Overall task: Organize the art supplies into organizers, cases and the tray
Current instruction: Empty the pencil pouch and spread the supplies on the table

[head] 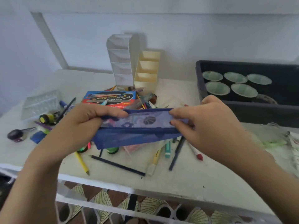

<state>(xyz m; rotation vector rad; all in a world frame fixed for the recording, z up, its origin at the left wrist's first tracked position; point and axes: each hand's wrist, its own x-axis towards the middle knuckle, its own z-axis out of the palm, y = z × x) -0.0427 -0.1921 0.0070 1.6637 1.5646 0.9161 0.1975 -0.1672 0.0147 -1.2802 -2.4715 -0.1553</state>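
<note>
The blue pencil case (139, 131) is held just above the scattered pens and pencils (118, 165), over the near middle of the table (178, 183). The step seems to be opening it: the mouth is best drawn wide and kept taut. Its left end is gripped in the curled left hand (90, 120); its right upper edge is pinched by the right hand (205, 123).

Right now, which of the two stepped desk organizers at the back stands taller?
The white organizer, on the left. Its top tier rises well above the cream organizer, which stands beside it on the right.
</note>
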